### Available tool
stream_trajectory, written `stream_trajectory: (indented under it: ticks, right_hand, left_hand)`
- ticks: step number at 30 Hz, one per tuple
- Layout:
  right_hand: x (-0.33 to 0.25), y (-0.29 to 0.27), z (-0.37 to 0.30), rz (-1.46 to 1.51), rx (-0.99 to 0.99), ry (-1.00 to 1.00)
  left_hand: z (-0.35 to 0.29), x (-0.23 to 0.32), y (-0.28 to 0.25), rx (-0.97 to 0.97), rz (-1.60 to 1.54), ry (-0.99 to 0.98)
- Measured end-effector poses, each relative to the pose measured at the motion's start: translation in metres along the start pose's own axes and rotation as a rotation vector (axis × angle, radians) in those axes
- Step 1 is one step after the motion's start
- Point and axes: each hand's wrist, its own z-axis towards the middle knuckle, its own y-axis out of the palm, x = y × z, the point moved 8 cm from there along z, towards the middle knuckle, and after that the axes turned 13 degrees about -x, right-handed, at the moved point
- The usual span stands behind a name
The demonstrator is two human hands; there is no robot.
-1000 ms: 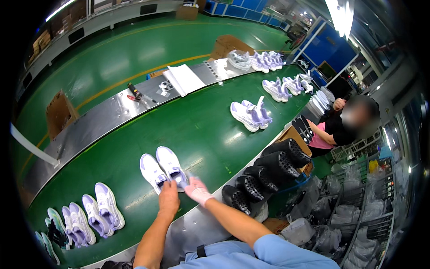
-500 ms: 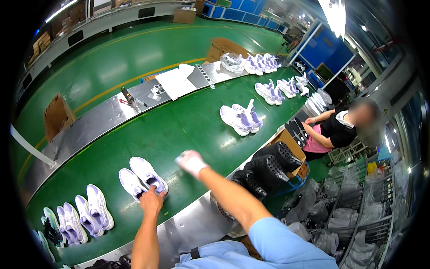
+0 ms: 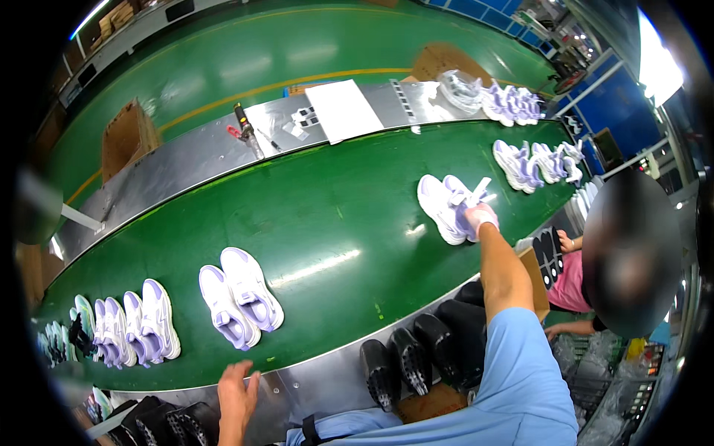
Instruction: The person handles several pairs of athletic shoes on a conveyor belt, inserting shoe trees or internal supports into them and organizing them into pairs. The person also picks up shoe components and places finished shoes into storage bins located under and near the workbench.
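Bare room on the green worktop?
Widest: green worktop between the middle shoe pair and the pair at the right hand. Narrower: between the middle pair and left shoe row. Crowded: that row and the right-end shoes.

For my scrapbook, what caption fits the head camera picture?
Right hand at white-purple shoes on green surface; left hand open.

White sneakers [image 3: 437, 207] on a green belt [image 3: 335, 223]

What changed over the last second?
Near pair shifted left, closer to the left row. Left hand let go of it and drew back. Right hand left it and reached forward-right to the next pair. Unchanged: tool on the ledge, row lined up.
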Motion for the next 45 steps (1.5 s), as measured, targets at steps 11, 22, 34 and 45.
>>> stream_trajectory:
  ticks: [11,22,34,45]
  right_hand:
    - [-0.148,0.025,-0.079,-0.14,-0.187,-0.504]
    - [-0.195,0.103,-0.476,-0.442,-0.35,-0.87]
    - [-0.06,0.251,-0.588,-0.463,-0.565,-0.752]
    - [-0.033,0.315,-0.587,-0.427,-0.612,-0.761]
  left_hand:
    - [0.004,0.052,0.022,-0.101,-0.291,0.141]
    - [0.046,0.095,-0.062,0.4,-0.262,0.304]
    - [-0.091,-0.051,0.032,0.115,-0.527,0.133]
    - [-0.08,-0.1,0.079,-0.047,-0.431,0.049]
